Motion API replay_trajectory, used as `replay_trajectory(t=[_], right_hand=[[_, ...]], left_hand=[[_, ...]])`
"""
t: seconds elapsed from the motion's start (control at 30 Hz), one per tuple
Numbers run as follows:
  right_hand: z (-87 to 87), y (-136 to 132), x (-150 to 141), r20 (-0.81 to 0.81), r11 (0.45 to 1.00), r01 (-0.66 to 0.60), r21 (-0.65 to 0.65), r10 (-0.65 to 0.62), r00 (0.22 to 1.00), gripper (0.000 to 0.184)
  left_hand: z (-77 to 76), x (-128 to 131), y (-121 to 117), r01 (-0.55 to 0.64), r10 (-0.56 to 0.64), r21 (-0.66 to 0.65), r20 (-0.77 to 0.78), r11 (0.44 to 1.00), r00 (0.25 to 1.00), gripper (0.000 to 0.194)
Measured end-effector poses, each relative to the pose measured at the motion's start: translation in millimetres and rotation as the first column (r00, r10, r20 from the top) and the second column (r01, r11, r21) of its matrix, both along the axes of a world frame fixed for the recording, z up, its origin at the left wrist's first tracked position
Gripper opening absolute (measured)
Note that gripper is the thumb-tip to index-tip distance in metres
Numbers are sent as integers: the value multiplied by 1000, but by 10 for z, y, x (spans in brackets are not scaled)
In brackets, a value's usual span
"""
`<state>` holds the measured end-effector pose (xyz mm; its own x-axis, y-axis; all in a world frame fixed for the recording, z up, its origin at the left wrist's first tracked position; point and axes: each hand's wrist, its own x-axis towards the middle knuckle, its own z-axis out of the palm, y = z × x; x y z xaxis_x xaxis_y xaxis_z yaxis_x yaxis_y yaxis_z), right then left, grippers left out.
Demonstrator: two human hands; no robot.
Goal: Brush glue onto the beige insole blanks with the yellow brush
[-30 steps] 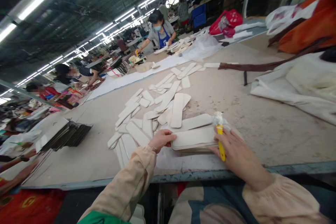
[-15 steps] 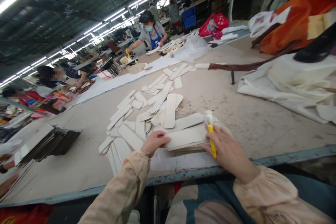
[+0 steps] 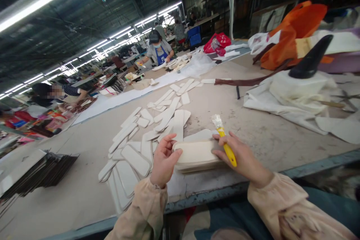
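A low stack of cream insole-shaped pieces (image 3: 197,155) lies near the table's front edge. My left hand (image 3: 163,160) pinches the left end of the top piece and lifts it off the stack. My right hand (image 3: 244,157) rests on the stack's right end, closed around a yellow-handled brush (image 3: 225,142) whose white bristles point away from me. Many more cream pieces (image 3: 149,127) lie spread over the table beyond my left hand.
A dark stack of sheets (image 3: 42,168) lies at the left. White cloth (image 3: 292,97), a black shoe last (image 3: 311,60) and orange fabric (image 3: 292,33) fill the right. Several people work at the far end and left of the long table (image 3: 84,187).
My left hand has raised the left end of the top piece off the stack. The right hand and brush have tilted up a little. The camera has swung to the right.
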<state>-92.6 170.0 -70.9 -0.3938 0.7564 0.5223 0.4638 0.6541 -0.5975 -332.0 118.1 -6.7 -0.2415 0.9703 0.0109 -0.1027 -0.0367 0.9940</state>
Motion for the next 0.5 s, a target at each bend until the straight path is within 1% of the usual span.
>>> replay_trajectory(t=[0.07,0.13,0.2,0.27,0.33,0.37,0.43,0.5], right_hand=[[37,6,13,-49,999,-20,-35,18,999,18],[83,-13,31,-123,995,-40,-89,29,992,19],[138,-52,43,-212,986,-71,-148,39,977,18],[188,-101,38,-293,979,-83,-187,25,956,18],[213,-148,16,-344,976,-64,-207,-12,939,18],[211,-167,-1,-356,975,-48,-215,-32,934,19],[183,-200,-40,-364,973,-27,-227,-59,930,22],[140,-230,-77,-361,970,-21,-242,-70,930,24]], left_hand=[[64,68,56,-9,5,38,112,999,994,53],[118,129,114,-32,19,54,234,998,972,55],[152,199,155,-76,50,60,355,995,933,53],[150,295,166,-138,85,78,478,987,874,46],[107,426,141,-178,78,120,573,977,816,38],[72,501,119,-177,59,138,601,975,797,35],[-14,646,65,-153,32,142,621,978,783,31],[-93,757,9,-146,55,97,620,985,783,27]])
